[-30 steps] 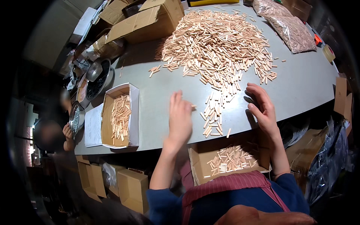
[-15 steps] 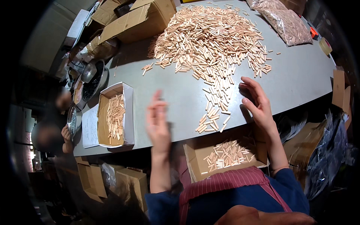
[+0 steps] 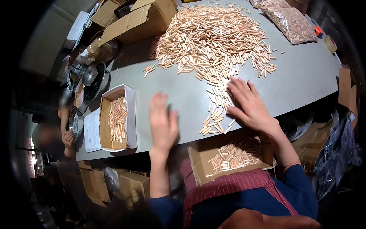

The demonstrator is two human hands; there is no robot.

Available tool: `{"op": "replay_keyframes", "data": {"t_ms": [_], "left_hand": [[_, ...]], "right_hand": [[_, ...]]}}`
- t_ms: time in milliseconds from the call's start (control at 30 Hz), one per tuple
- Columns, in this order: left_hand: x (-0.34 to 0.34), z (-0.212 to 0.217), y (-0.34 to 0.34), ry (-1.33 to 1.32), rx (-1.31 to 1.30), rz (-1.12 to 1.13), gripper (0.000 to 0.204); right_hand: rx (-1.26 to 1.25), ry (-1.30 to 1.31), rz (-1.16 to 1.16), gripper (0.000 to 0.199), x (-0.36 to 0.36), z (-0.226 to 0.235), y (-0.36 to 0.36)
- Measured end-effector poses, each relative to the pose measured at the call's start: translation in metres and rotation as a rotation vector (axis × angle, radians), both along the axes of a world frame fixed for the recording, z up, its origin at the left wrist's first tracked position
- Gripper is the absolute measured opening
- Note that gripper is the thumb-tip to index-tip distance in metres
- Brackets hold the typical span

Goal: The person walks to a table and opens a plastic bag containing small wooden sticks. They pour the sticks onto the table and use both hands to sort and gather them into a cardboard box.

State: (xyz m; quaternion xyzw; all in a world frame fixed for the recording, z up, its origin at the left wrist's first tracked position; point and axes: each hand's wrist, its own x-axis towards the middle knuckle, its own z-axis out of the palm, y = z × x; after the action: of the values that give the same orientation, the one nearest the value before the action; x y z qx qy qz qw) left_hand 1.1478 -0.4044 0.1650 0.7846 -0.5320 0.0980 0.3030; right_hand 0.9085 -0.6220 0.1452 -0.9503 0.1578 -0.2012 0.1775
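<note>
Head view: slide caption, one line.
Right hand at pegs trailing from a pile, left hand open over the table, box of pegs by its near edge.

We note pale, matt wood in the small pegs point(image 3: 213, 42) and a smooth grey tabletop point(image 3: 299, 86) with a soft sheen. We log dull brown cardboard in the lower box point(image 3: 195, 164), glossy clear plastic on the filled bag point(image 3: 294, 27), crinkled shiny plastic in the sheeting point(image 3: 333, 156). We also find bright, smooth metal on the small bowl point(image 3: 90, 75), matt white paper in the sheet point(image 3: 92, 133), soft matt cloth in the pinstriped apron point(image 3: 228, 185).
</note>
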Motion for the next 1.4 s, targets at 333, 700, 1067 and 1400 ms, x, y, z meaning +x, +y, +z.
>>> {"op": "replay_keyframes", "data": {"t_ms": [333, 700, 1067, 1400], "left_hand": [[0.002, 0.009, -0.106, -0.225, 0.262, -0.369, 0.060], [0.001, -0.003, -0.080, -0.145, 0.183, -0.343, 0.045], [-0.004, 0.001, -0.122, -0.039, -0.022, -0.353, 0.015], [-0.010, -0.005, -0.107, -0.072, 0.013, -0.290, 0.004]], "right_hand": [[0.160, -0.112, 0.045, 0.051, -0.006, 0.001, -0.002], [0.351, -0.270, 0.033, 0.043, -0.014, -0.001, -0.005], [0.348, -0.251, 0.059, 0.043, -0.016, -0.001, -0.011], [0.200, -0.115, 0.163, 0.037, -0.014, 0.002, -0.007]]}}
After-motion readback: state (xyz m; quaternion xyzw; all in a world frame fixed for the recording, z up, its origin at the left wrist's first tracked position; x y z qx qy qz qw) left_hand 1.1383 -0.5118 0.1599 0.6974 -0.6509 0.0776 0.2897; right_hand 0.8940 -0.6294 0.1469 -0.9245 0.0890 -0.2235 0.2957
